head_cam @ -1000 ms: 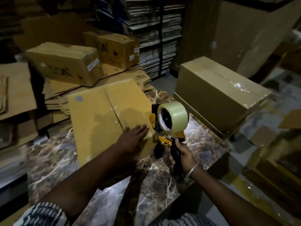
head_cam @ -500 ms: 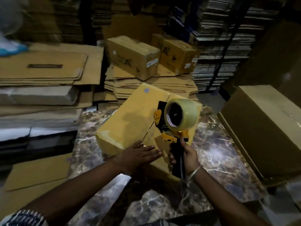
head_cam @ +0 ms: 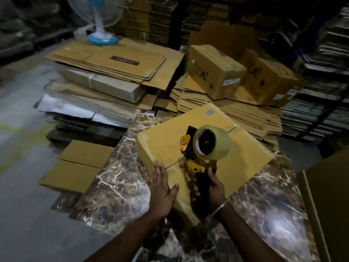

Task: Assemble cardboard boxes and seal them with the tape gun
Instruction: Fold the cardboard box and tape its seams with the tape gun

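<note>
Sealing looks like the step in hand: the cardboard box (head_cam: pixel 166 142) stands assembled on the marble-topped bench (head_cam: pixel 117 182), turned corner-on to the person, with its top flaps closed and meeting along a seam that runs under the tape gun (head_cam: pixel 203 154). Glossy strips near the seam and over the near-left edge suggest tape already laid, though the dim light makes that uncertain.

The left hand (head_cam: pixel 162 190) lies flat against the near-left side of the box, fingers (head_cam: pixel 157 171) straight and together, the thumb on the adjoining face at the corner. It braces or turns the box and does not grip it. The right hand (head_cam: pixel 213 188) holds the black handle of the tape gun, fingers curled round it, with the clear tape roll (head_cam: pixel 212 142) raised above the box top and the yellow front plate low over the seam.

Judging from this, the next move calls for the box to be kept steady while the gun's front edge meets the cardboard squarely. Whether the seam needs another pass or the box is ready to be set aside cannot be told.
</note>
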Motion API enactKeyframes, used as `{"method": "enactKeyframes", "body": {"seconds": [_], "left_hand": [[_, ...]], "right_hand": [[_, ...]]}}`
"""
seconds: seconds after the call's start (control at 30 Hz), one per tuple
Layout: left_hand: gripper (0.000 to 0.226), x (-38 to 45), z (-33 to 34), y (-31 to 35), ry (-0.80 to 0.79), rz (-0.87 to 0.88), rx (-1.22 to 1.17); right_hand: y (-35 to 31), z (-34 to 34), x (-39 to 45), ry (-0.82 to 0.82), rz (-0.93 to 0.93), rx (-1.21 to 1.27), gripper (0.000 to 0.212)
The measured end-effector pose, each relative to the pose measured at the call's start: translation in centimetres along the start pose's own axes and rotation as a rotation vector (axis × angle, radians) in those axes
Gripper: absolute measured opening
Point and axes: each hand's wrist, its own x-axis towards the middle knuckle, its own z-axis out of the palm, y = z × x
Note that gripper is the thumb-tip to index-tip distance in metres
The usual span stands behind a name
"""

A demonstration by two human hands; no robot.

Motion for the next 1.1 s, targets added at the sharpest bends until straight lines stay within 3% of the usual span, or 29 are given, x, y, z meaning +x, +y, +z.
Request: {"method": "enactKeyframes", "body": {"seconds": [0.1, 0.23, 0.4, 0.6, 0.7, 0.77, 0.83, 1.0, 1.1], "left_hand": [[0.089, -1.3, 1.7, 2.3, 0.083, -0.271, -0.296], [0.08, -1.0, 2.3, 2.1, 0.153, -0.374, -0.509], [0.095, -1.7, 0.8, 2.2, 0.089, -0.388, -0.392], [0.079, -0.5, 0.8, -0.6, 0.044, -0.469, -0.348], [0.042, -1.6, -1.2, 5.8, 0.228, -0.448, -0.404], [0.03, -1.7, -1.7, 7.2, 0.46, -0.447, -0.437], [0.021, -1.2, -2.3, 8.3, 0.568, -0.479, -0.55], [0.043, 1.2, -3.8, 11.6, 0.295, -0.766, -1.089], [0.048, 1.8, -4.0, 11.7, 0.166, -0.894, -1.163]], "right_hand": [[0.0, -0.7, 0.4, -0.041, 0.01, -0.009, 0.062], [0.3, -1.7, 1.4, -0.24, 0.053, -0.021, 0.077], [-0.1, -2.1, 2.2, -0.454, 0.131, -0.104, 0.074], [-0.4, -2.1, 2.7, -0.509, 0.245, -0.195, 0.089], [-0.4, -2.6, 3.0, -0.541, 0.249, -0.187, 0.09], [-0.4, -2.8, 2.9, -0.565, 0.244, -0.168, 0.087], [-0.4, -3.0, 2.8, -0.57, 0.233, -0.154, 0.086], [0.0, -3.2, 2.8, -0.581, 0.199, -0.131, 0.083], [0.1, -3.3, 2.9, -0.578, 0.195, -0.136, 0.083]]}}
